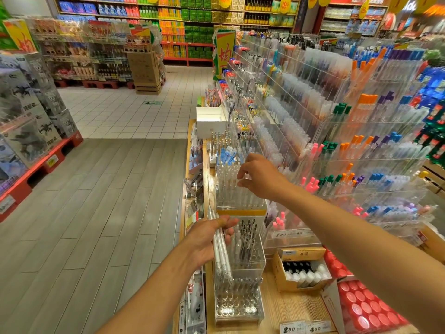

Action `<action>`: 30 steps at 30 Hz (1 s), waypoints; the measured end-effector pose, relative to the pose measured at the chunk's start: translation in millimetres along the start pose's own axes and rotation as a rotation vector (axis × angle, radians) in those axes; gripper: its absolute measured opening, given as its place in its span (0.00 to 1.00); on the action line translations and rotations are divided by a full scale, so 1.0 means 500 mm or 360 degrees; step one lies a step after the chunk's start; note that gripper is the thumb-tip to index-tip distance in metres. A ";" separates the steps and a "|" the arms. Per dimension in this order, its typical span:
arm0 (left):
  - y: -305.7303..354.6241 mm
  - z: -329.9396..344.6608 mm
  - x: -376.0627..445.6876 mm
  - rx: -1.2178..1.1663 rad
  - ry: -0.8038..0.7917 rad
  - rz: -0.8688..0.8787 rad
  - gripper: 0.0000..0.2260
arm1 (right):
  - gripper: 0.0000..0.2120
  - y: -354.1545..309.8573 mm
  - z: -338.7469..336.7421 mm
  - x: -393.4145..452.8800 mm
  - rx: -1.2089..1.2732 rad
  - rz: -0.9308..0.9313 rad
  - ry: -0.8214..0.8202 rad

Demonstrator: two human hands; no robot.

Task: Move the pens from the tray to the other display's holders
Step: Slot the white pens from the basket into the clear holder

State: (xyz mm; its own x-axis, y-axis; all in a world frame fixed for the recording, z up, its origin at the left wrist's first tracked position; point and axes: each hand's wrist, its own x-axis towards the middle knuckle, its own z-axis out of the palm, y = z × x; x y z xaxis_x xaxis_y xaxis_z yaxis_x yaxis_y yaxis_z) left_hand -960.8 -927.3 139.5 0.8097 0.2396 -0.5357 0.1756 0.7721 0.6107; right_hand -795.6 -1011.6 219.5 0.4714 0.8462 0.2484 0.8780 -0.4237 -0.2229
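Rising in clear tiers on my right, the acrylic rack [337, 131] holds rows of coloured-cap pens. Beside it stands the stepped clear display [238, 237] — upper tier filled with upright white pens [231, 186], middle tier with dark-tipped pens, lowest tier [237, 307] showing bare round holders. A cardboard box [301, 268] holds small bottles. My right hand [258, 178] pinches at the upper tier's pen tops; my left hand [209, 239] grips several white pens [220, 247] — held against the display's left side.
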 end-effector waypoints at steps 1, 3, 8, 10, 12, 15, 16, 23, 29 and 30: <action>0.002 0.002 -0.001 -0.0029 -0.0014 0.0001 0.08 | 0.09 -0.002 -0.003 0.000 -0.0032 -0.0008 -0.0002; 0.005 0.005 -0.004 -0.0063 -0.0064 0.0002 0.10 | 0.11 -0.008 -0.005 -0.004 -0.0121 -0.0031 0.0024; 0.008 0.006 -0.007 -0.0047 -0.0180 0.0075 0.12 | 0.06 -0.038 0.011 -0.049 0.0338 -0.0028 0.0002; 0.009 0.007 -0.007 -0.0054 -0.0230 0.0117 0.11 | 0.07 -0.052 0.026 -0.068 0.0521 0.0103 -0.0354; 0.006 0.009 -0.007 0.0024 -0.0248 0.0179 0.11 | 0.10 -0.060 0.041 -0.080 0.0596 0.0229 -0.0513; -0.002 0.014 -0.009 0.0245 -0.0270 0.0283 0.16 | 0.12 -0.070 0.046 -0.086 0.0902 0.0420 -0.0605; -0.005 0.015 -0.010 0.0281 -0.0291 0.0295 0.16 | 0.12 -0.072 0.046 -0.086 0.1029 0.0473 -0.0667; -0.004 0.004 -0.019 0.0118 -0.0371 0.0208 0.12 | 0.10 -0.055 0.016 -0.073 0.1152 0.0638 -0.0648; -0.006 -0.002 -0.003 0.0075 -0.0324 0.0140 0.12 | 0.07 -0.028 -0.029 -0.047 0.1061 0.0596 -0.0397; -0.006 -0.002 0.001 0.0074 -0.0310 0.0137 0.12 | 0.07 -0.028 -0.036 -0.046 0.1031 0.0555 -0.0382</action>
State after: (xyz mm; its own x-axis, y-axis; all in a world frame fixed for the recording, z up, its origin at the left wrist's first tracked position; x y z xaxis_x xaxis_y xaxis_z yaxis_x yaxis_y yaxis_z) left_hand -961.7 -928.7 136.7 0.9151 0.1817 -0.3600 0.1229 0.7246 0.6781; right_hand -817.3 -1031.0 233.9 0.6159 0.7767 -0.1319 0.4234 -0.4675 -0.7759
